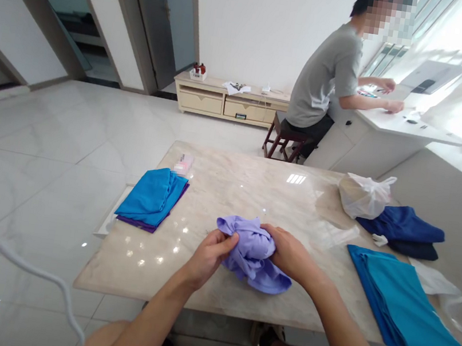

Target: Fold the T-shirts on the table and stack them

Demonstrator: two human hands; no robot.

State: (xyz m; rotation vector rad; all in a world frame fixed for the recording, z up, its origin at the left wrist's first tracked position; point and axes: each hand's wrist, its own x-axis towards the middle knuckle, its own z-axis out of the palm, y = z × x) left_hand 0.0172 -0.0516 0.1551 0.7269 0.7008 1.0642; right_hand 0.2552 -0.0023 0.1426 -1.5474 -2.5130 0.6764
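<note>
A bunched lavender cloth (251, 251) is gathered between my two hands over the near middle of the marble-topped table (210, 193). My left hand (213, 251) pinches its left side, thumb on top. On the other side, my right hand (289, 251) is closed round the cloth's upper right edge, with its fingertips partly hidden behind the folds. A loose flap of the fabric hangs toward the table's front edge. Whether the cloth is a garment cannot be made out from its crumpled shape.
Folded blue cloth (150, 193) lies on purple cloth at the left. Right side: folded teal cloth (403, 297), dark blue cloth (405, 225), a knotted white plastic bag (364, 196). Beyond the table, a person in a grey shirt (327, 77) sits on a stool (284, 135). A white cable (18, 257) crosses lower left.
</note>
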